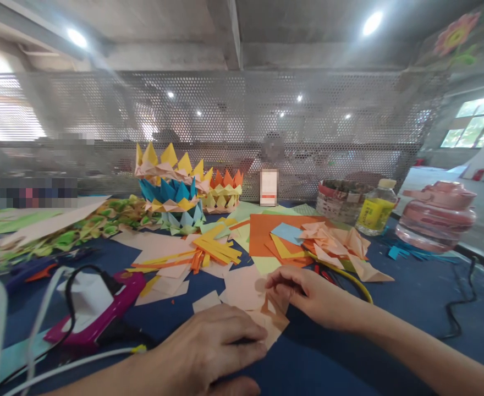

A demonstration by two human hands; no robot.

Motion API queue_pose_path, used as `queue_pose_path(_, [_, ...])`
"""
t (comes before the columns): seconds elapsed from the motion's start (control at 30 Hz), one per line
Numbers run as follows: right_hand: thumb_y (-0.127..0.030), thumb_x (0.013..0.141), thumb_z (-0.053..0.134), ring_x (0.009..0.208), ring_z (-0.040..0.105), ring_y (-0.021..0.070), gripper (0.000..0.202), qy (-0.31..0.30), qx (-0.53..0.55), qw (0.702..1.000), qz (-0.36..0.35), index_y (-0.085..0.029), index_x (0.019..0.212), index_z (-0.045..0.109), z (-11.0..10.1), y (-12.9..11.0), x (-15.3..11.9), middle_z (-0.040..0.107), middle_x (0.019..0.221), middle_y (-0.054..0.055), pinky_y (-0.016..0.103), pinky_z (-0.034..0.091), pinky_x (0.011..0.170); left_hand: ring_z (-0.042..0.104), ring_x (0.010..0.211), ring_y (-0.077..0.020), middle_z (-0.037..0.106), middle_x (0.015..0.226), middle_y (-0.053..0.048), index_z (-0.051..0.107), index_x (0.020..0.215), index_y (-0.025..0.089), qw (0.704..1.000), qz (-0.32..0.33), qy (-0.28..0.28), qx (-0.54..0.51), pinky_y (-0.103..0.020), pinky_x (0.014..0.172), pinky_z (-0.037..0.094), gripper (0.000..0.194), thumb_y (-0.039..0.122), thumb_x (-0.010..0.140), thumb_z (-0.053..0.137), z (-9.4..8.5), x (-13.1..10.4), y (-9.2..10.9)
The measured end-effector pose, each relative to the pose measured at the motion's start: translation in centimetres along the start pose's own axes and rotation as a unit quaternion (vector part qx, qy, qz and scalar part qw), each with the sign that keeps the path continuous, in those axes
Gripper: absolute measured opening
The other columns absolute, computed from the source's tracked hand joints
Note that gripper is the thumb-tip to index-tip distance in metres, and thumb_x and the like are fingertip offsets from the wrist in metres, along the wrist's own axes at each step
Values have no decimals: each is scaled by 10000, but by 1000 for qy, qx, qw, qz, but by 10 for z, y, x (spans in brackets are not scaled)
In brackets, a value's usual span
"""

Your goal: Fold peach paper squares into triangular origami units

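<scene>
A small peach sheet of paper (275, 325), partly folded, lies at the table's near middle. My right hand (303, 291) has its thumb and forefinger pinched together at the raised far edge of this paper. On its left side rests my left hand (221, 344), fingers stretched over the paper and the thumb apart, hiding part of it. Beneath and beyond the fingertips is another pale peach sheet (240, 286). A small paper scrap (206, 302) sits just past my left hand.
Yellow and orange paper strips (217, 250), an orange sheet (260, 234) and folded peach pieces (336, 242) lie beyond. Folded-paper crowns (171, 187) are stacked at the back. A purple power strip (122, 302) is left; a yellow-labelled bottle (374, 212) and pink jug (438, 217) stand right.
</scene>
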State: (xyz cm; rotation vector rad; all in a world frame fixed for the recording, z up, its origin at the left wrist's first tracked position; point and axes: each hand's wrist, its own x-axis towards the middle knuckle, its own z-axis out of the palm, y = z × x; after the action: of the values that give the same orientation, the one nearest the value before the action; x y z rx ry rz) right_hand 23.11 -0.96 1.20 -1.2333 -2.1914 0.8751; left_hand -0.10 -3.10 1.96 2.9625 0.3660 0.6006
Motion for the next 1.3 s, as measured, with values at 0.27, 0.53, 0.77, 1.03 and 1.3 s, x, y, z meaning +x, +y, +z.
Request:
queue_pose_path(0.27, [-144, 872, 399, 932, 513, 126, 242, -38, -82, 993, -83, -210, 1022, 576, -1, -10, -6, 526, 1015, 49, 270, 409, 863, 583, 966, -149, 645, 1030, -59, 553, 1137, 190, 1000, -11, 2, 4, -232, 865, 448, 314, 282, 841, 510, -1, -2, 0])
queue_pose_path(0.53, [-107, 817, 477, 870, 498, 138, 127, -51, -145, 984, -94, -176, 844, 580, -4, -15, -9, 509, 932, 47, 275, 416, 803, 584, 946, -150, 633, 1051, -73, 579, 1097, 168, 1000, -17, 11, 0, -225, 839, 460, 288, 280, 843, 501, 2, -3, -1])
queue_pose_path(0.77, [-238, 822, 527, 842, 497, 142, 103, -54, -137, 984, -98, -177, 823, 610, -4, -24, -9, 509, 893, 44, 265, 407, 768, 588, 952, -153, 626, 1059, -71, 579, 1117, 202, 999, -31, -4, -9, -230, 831, 472, 296, 284, 845, 497, 1, -3, -2])
queue_pose_path(1.03, [-137, 728, 626, 787, 503, 112, 140, -108, -94, 983, -113, -175, 851, 571, -2, -29, -8, 554, 785, -11, 220, 396, 750, 593, 953, -154, 632, 1056, -84, 599, 1075, 175, 1000, -25, 4, -12, -238, 846, 469, 265, 260, 852, 484, 4, -4, -3])
queue_pose_path(1.3, [10, 740, 486, 794, 560, 93, 188, -115, -18, 987, -113, -142, 809, 572, 2, -22, -8, 616, 855, 2, 198, 430, 743, 598, 961, -149, 629, 1079, -87, 592, 1082, 162, 1000, -24, 7, -18, -225, 848, 472, 264, 235, 859, 471, 4, -4, -5])
